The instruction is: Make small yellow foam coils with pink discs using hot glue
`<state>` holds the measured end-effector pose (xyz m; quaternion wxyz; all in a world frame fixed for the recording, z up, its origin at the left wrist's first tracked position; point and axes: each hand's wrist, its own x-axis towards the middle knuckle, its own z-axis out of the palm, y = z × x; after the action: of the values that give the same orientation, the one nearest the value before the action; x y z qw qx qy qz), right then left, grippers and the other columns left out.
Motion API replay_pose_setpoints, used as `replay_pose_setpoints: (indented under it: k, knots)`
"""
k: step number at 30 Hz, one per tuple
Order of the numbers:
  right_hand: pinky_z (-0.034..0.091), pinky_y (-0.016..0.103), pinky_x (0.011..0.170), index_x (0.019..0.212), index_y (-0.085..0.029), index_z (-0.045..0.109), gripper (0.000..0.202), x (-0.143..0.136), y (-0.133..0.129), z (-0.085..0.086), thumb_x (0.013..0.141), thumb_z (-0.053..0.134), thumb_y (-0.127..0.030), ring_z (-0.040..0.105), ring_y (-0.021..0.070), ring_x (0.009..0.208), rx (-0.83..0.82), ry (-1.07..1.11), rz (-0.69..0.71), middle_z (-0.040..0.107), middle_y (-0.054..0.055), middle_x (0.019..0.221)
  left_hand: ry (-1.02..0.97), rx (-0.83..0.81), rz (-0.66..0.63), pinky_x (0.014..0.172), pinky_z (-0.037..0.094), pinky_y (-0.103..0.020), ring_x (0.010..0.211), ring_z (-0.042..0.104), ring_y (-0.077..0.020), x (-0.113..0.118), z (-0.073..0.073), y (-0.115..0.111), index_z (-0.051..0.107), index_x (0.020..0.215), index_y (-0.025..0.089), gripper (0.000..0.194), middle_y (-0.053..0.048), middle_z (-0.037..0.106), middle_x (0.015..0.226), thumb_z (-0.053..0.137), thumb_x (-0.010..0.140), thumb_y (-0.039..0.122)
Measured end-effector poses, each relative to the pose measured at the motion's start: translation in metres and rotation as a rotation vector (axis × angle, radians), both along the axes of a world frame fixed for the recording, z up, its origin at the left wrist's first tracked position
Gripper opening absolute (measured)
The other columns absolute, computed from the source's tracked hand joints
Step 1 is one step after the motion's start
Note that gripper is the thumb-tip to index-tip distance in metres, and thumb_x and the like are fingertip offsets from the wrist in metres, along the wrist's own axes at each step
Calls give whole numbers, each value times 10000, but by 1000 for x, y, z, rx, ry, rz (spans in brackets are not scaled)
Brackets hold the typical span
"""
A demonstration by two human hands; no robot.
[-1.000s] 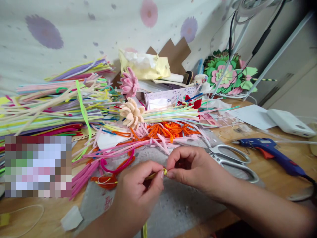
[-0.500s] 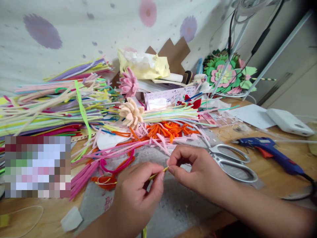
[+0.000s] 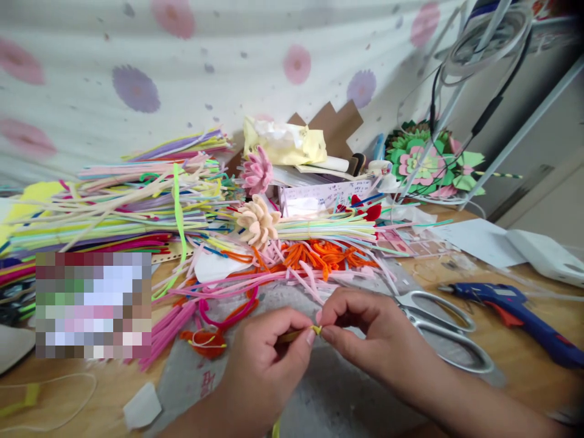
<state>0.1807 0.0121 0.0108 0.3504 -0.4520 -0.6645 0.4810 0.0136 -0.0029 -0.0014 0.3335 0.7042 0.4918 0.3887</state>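
Note:
My left hand [image 3: 274,359] is closed in a pinch around a thin yellow pipe cleaner [image 3: 316,330], whose short end pokes out past the thumb and index finger. A yellow-green length [image 3: 276,428] shows below this hand, at the bottom edge. Fingertips of my right hand [image 3: 365,322] pinch the tip of that end, which looks bent or twisted. Both hands hover over a grey mat [image 3: 342,389]. Silver-handled scissors [image 3: 456,353] lie just beyond the right wrist. Orange pipe cleaners with a thin loop [image 3: 205,344] rest left of my left hand.
Bundled pipe cleaners [image 3: 114,213] fill the back left. A cream flower [image 3: 258,222] and a pink flower [image 3: 257,170] stand mid-back. On the right lies a blue glue gun [image 3: 511,310], with a white box [image 3: 547,255] behind. A white paper scrap [image 3: 142,406] sits front left.
The view has swung, so the table's things appear lower and mostly farther right. Both hands keep their pinch, and the yellow end between the fingertips looks more bent than before.

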Motion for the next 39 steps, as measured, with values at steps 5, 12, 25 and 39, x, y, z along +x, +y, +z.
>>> replay_pose_setpoints:
  k: [5,12,25,39]
  knots:
    - [439,236,579,652,-173,579,58,-2,-1,0,702,550,-171,552,131,608,91,-73,-62,597,7,636,-37,27,4,385,373,-203,415,484,-118,1,0,-1,687,708,189,162,30,555,478,539,772,166]
    - [426,240,574,654,-180,567,94,-3,-4,-3,699,534,-103,562,135,602,372,-185,-110,593,7,633,14,155,33,412,419,-201,430,542,-121,3,-2,0,675,707,186,140,16,629,519,560,745,117]
    - [457,237,638,766,-177,611,106,0,-12,-1,776,545,-94,605,141,693,384,-160,-39,640,23,722,105,283,52,429,425,-195,444,550,-111,0,-2,-3,657,700,179,149,22,627,540,552,765,95]
    - [456,225,569,688,-145,623,62,1,-3,-2,714,592,-98,568,120,596,268,-71,-59,618,12,651,62,411,-13,465,477,-181,463,623,-107,0,0,0,713,756,153,189,-6,713,582,557,755,47]
